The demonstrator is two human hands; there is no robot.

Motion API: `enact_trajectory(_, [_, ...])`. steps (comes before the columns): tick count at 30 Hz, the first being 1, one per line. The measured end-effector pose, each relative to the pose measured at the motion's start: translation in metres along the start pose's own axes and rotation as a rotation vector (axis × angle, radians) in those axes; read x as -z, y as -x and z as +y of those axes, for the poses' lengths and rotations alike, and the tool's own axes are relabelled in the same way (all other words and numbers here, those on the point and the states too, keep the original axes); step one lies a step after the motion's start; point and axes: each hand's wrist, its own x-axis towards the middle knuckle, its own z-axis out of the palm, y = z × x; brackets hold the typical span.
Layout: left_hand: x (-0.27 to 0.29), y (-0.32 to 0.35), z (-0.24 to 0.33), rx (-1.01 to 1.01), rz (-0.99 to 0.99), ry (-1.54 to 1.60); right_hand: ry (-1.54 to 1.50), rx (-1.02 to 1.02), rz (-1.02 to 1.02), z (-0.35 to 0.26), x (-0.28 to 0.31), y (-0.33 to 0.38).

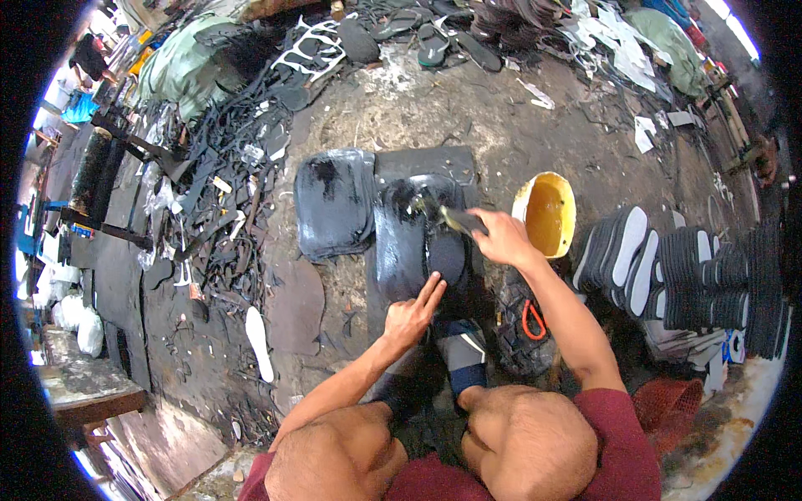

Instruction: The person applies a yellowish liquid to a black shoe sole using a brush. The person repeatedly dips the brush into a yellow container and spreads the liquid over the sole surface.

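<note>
My right hand [504, 240] is closed round the dark handle of a brush [461, 220]. Its head, smeared with something pale and wet, meets a glossy black sheet [399, 250] on the floor in front of me. Two outstretched fingers of my left hand [407, 322] press on the near end of a black shoe sole [447, 257], which lies on that sheet. The far end of the sole comes close under the brush. Left of the sheet is a second shiny black pad [334, 209] with whitish streaks. A yellow tub [520, 210] holding amber liquid stands just right of my right hand.
Stacks of black and white soles [639, 259] stand at the right. Black offcuts [225, 179] heap up at the left, near a loose white insole [259, 344]. Sandals [433, 45] lie along the far side. A black bundle with an orange loop [532, 319] sits beside my foot.
</note>
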Motion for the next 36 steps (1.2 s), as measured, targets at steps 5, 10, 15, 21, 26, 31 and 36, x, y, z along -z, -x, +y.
enact_trajectory(5, [0.007, -0.011, -0.008, 0.114, -0.118, 0.171, 0.187, 0.168, 0.229, -0.043, 0.034, -0.063])
enact_trajectory(10, [0.016, -0.01, -0.014, 0.12, 0.223, 0.42, 0.255, 0.337, -0.071, -0.052, -0.001, -0.117])
enact_trajectory(15, [0.019, -0.012, -0.079, 0.834, 0.515, 0.312, 0.136, 0.371, -0.11, -0.028, -0.039, -0.042])
enact_trajectory(21, [0.013, -0.026, -0.121, 0.949, 0.097, 0.873, 0.059, 0.437, 0.036, -0.045, -0.067, 0.054])
enact_trajectory(26, [0.026, -0.03, -0.087, 0.89, 0.305, 0.603, 0.17, 0.612, 0.302, -0.042, -0.095, 0.093])
enact_trajectory(31, [0.052, -0.032, -0.066, 0.98, 0.304, 1.002, 0.246, 0.676, 0.297, -0.032, -0.09, 0.098])
enact_trajectory(36, [0.095, -0.043, -0.077, 0.673, 0.5, 1.174, 0.301, 0.641, 0.131, -0.044, -0.061, 0.105])
